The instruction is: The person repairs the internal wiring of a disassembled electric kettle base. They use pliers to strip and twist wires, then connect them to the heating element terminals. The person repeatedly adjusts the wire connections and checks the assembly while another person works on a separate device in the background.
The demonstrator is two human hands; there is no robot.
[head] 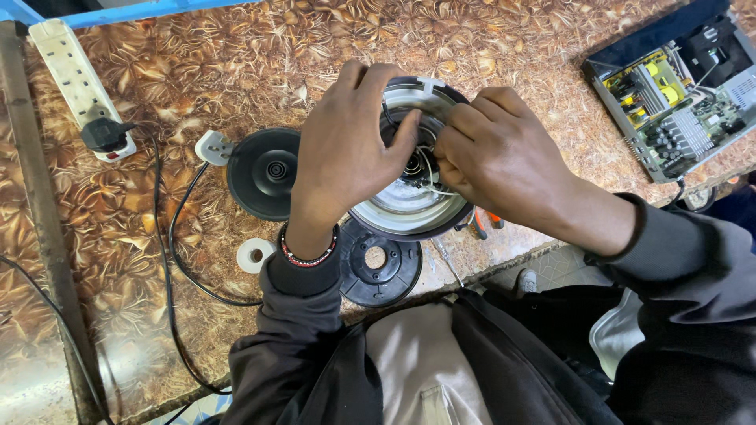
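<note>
An upturned electric kettle (pixel 409 201), its open underside facing me, shows a silver metal base and thin white wires in the middle. My left hand (pixel 346 149) grips the kettle's left rim, thumb reaching into the centre. My right hand (pixel 496 153) rests on the right side, fingers pinched on the white wires inside the base. A beaded bracelet circles my left wrist. What lies under my fingers is hidden.
A round black kettle power base (pixel 264 173) with white plug (pixel 211 147) lies left of the kettle. A black bottom cover (pixel 380 271) and a white tape roll (pixel 255 255) sit near the table edge. A white power strip (pixel 79 83) is far left, an opened electronics box (pixel 677 94) top right.
</note>
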